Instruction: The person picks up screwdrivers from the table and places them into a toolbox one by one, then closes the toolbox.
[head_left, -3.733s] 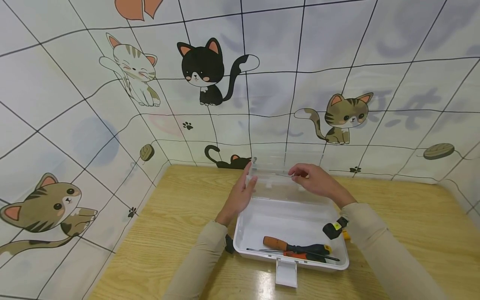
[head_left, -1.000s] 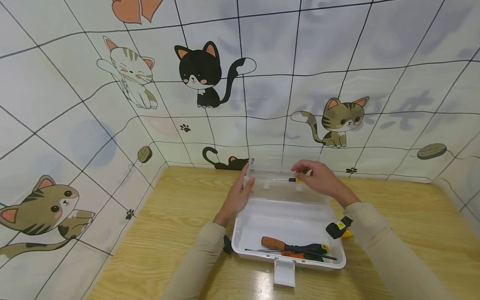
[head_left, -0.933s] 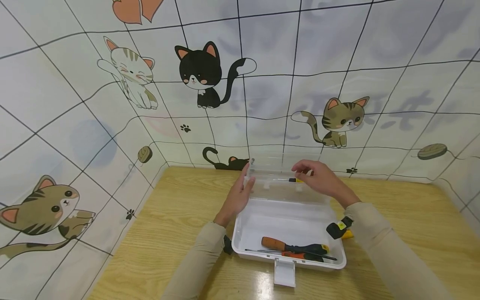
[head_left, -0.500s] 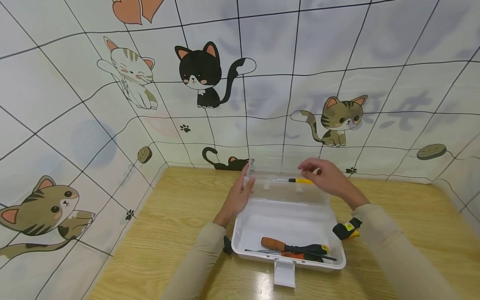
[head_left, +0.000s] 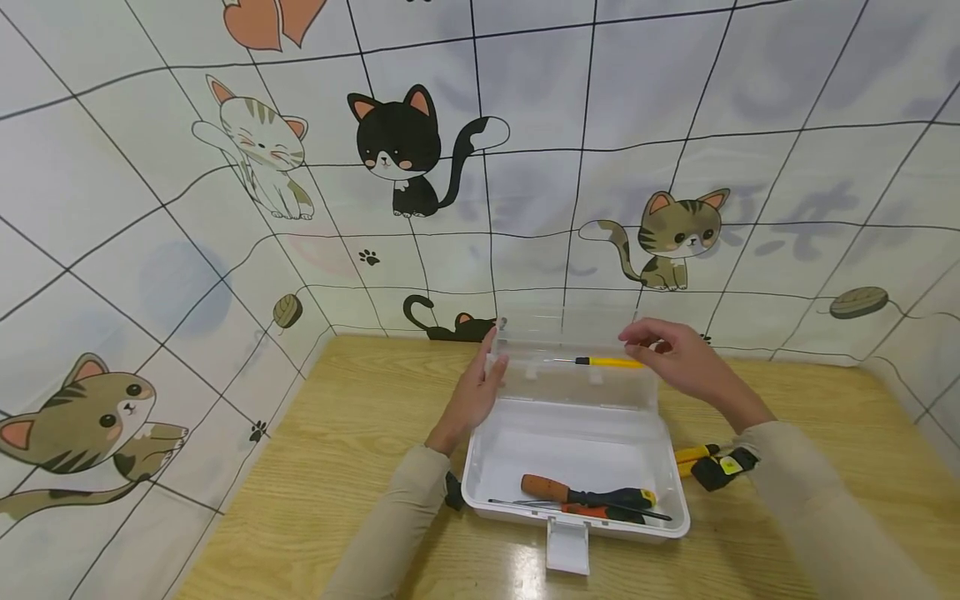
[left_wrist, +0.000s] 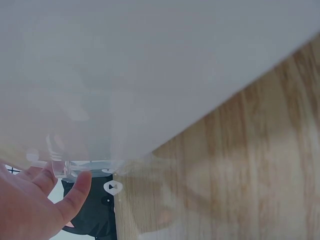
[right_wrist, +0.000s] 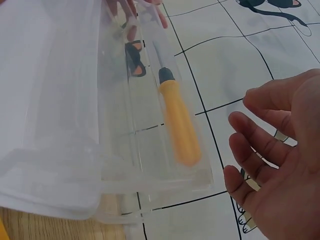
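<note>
- My right hand (head_left: 686, 360) has let go of the yellow screwdriver (head_left: 606, 362) and drawn off to the right since a second ago; the tool now lies alone in the lid (head_left: 577, 367) of the box.
- That hand is loose and open, fingers slightly bent, holding nothing, just beside the screwdriver's handle end.
- The right wrist view shows the screwdriver (right_wrist: 179, 121) behind clear plastic, in a narrow channel of the lid (right_wrist: 115, 125); its metal shaft is hard to make out there.
- My left hand (head_left: 480, 385) rests with nearly straight fingers against the left edge of the raised lid. Its wrist view is mostly a pale blur of plastic, with only my palm (left_wrist: 30, 205) and thumb at the bottom corner.
- The white box (head_left: 491, 492) stands open on the wooden table (head_left: 352, 433), its latch hanging towards me.
- Inside lie an orange-handled tool (head_left: 588, 493) and a thin dark rod, overlapping so I cannot separate them clearly.
- Right of the box, a yellow handle (head_left: 693, 454) shows, partly hidden by the black strap (head_left: 723, 468) on my right wrist.
</note>
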